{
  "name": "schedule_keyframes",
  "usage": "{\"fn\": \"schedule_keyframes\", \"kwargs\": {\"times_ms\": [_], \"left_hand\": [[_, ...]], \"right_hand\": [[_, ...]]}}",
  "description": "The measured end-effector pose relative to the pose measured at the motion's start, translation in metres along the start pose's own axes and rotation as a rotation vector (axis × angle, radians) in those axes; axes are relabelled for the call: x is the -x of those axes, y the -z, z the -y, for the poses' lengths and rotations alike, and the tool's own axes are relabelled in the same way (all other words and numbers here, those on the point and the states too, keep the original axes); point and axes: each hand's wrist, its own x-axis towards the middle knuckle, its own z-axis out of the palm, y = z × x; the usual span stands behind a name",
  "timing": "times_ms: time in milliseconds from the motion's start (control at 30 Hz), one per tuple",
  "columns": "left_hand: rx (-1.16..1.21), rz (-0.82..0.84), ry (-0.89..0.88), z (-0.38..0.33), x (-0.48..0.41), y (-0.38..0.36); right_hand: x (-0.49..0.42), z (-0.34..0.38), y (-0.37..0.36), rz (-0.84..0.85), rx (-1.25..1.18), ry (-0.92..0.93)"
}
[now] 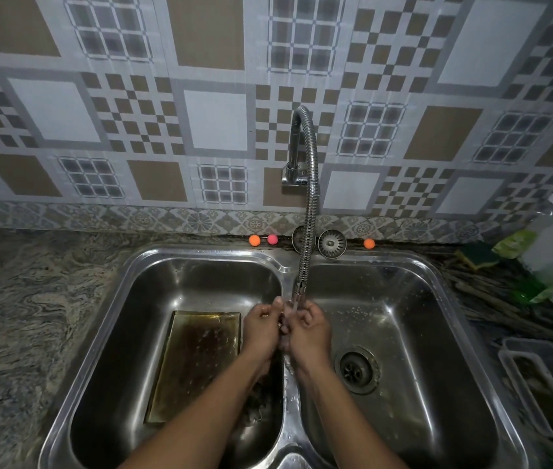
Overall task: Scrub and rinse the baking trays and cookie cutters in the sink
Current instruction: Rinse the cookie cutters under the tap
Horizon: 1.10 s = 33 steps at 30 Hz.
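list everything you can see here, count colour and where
sink: 1, steel, two basins, in the counter
baking tray: 1, golden brown, flat in left basin
tap hose: 1, chrome, from wall down over the divider, water running
drain: 1, dark, right basin floor
strainer plugs: 2, steel, behind sink, one partly behind hose
balls: 3, two orange, one pink, along wall behind sink
sponge: 1, green and yellow, right counter
grey trays: seemingly 2, nested, counter right of sink
left hand, right hand: together under the stream, fingers curled; anything held is hidden
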Motion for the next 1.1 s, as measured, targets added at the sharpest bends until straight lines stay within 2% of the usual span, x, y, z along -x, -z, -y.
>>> {"fn": "schedule_keyframes", "kwargs": {"times_ms": [67, 167, 233, 300, 400, 600, 733, 900, 1100], "left_hand": [[-0.049, 0.099, 0.032, -0.007, 0.004, -0.002], [-0.147, 0.267, 0.043, -0.011, 0.008, -0.003], [-0.159, 0.318, 0.066, -0.008, 0.009, -0.003], [-0.083, 0.328, 0.137, -0.004, 0.008, -0.003], [-0.030, 0.327, 0.142, -0.002, 0.008, -0.006], [0.162, 0.333, 0.156, -0.004, 0.013, -0.011], [0.175, 0.356, 0.163, -0.002, 0.009, -0.009], [0.207, 0.416, 0.185, -0.004, 0.011, -0.016], [0.062, 0.290, 0.178, -0.001, 0.019, -0.041]], "right_hand": [[0.001, 0.003, 0.003, 0.028, 0.062, 0.019], [-0.005, 0.005, 0.009, -0.083, 0.077, -0.004], [-0.007, 0.008, 0.011, -0.077, 0.097, -0.021], [-0.006, 0.011, 0.011, -0.019, 0.154, 0.000], [-0.005, 0.016, 0.015, 0.010, 0.320, 0.146], [0.001, 0.022, 0.014, 0.115, 0.232, 0.331], [0.002, 0.023, 0.017, 0.128, 0.304, 0.412], [-0.008, 0.017, 0.032, -0.036, 0.330, 0.433], [-0.014, 0.002, 0.051, -0.187, 0.353, 0.336]]}}
